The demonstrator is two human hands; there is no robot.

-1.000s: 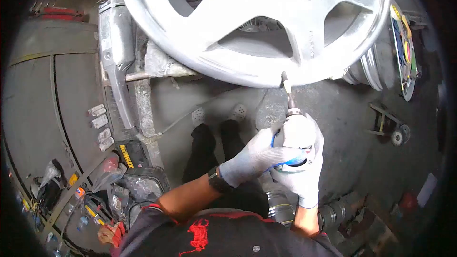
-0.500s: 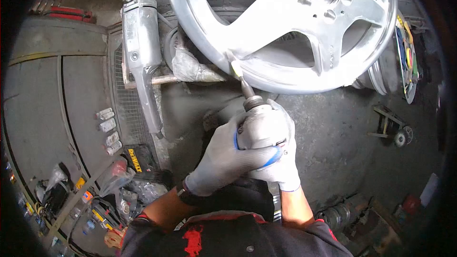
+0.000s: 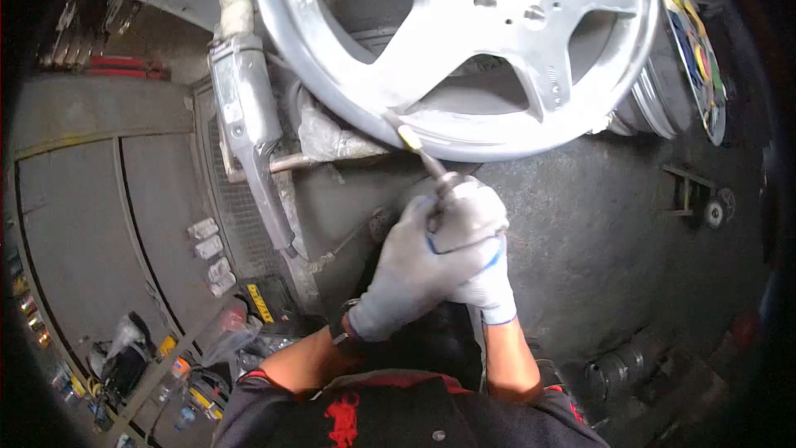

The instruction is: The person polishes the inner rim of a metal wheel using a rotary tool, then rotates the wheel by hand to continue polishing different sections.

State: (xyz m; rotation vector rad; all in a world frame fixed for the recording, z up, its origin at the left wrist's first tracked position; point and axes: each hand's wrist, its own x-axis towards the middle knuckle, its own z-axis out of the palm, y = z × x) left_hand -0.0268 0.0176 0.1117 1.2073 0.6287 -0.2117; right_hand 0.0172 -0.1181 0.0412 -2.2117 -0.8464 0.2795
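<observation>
Both my gloved hands are wrapped around a dusty die grinder [image 3: 469,214]. My left hand [image 3: 406,274] closes over its left side, thumb across the front. Partly hidden behind it, my right hand [image 3: 491,286] grips from the right. The grinder's narrow shaft points up and left, and its blurred pale tip [image 3: 408,136] meets the lower left rim of a silver alloy wheel [image 3: 448,37]. The wheel has broad spokes and a round centre hole, and its lower rim looks bright and smooth.
A larger grey power tool [image 3: 249,104] hangs left of the wheel. Beneath the wheel is a pipe frame [image 3: 332,149] with wrapping on it. More rims [image 3: 653,104] stand at right, near a small wheeled stand [image 3: 692,191]. Bags, bottles and cables clutter the lower left.
The view has shifted, so the wheel sits farther left in it. The grinder's tip has moved slightly right and down along the rim. Both hands keep their hold.
</observation>
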